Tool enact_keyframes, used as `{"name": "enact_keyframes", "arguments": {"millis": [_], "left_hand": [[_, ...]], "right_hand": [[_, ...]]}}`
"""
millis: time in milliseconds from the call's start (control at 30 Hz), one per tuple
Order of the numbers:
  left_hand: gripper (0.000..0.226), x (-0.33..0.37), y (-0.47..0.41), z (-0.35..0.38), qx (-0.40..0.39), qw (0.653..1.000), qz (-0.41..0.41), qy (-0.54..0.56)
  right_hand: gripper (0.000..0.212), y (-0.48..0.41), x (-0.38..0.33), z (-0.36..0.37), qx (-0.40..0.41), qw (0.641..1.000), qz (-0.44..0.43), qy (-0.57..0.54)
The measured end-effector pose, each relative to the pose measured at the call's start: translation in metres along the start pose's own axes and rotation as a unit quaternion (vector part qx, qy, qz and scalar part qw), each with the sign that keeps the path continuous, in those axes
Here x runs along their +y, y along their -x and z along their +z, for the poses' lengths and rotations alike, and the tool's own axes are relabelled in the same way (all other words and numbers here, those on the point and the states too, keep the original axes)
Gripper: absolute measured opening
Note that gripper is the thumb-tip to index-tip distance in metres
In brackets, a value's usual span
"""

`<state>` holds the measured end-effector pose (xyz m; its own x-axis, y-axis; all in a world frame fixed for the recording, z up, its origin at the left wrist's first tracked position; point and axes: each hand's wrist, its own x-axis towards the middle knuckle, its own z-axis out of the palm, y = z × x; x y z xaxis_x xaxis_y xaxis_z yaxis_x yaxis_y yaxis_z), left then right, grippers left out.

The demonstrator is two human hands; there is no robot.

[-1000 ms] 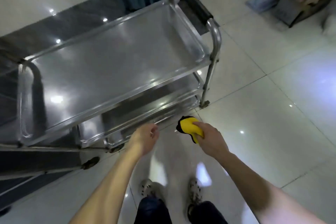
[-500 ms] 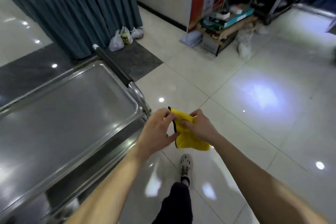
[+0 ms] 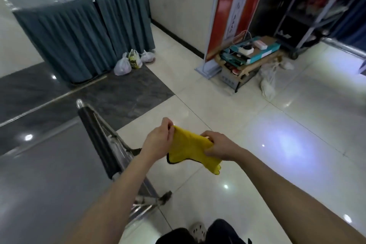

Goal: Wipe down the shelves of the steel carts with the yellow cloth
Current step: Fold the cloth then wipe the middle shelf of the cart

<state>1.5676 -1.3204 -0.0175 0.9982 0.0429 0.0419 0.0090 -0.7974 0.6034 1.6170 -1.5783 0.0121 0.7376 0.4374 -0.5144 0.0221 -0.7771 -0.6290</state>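
Note:
The yellow cloth (image 3: 190, 148) with a dark edge is stretched between both hands in the air over the tiled floor, one end hanging down at the right. My left hand (image 3: 158, 140) pinches its left corner. My right hand (image 3: 219, 147) grips its right side. The steel cart (image 3: 49, 174) stands to the left of my hands, its flat top shelf filling the lower left. The cart's black push handle (image 3: 95, 134) runs along its right end, just left of my left forearm.
A table with a grey-blue skirt (image 3: 83, 31) stands at the back left, plastic bags (image 3: 132, 61) at its foot. A red banner stand (image 3: 233, 10) and a low stack of boxes (image 3: 249, 53) sit at the back right. A dark rack (image 3: 316, 6) is beyond them.
The view has swung up and to the right, away from the cart. My left hand took hold of the cloth, and both hands pulled it out from a bunch into a spread strip.

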Motion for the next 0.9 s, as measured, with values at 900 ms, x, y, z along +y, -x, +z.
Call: {"name": "enact_keyframes", "arguments": {"millis": [900], "left_hand": [[0.011,-0.298,-0.176,-0.215,0.259,0.823,-0.484,0.147]], "right_hand": [[0.008,-0.557,-0.389,-0.057,-0.101,0.862,-0.391,0.308]]}}
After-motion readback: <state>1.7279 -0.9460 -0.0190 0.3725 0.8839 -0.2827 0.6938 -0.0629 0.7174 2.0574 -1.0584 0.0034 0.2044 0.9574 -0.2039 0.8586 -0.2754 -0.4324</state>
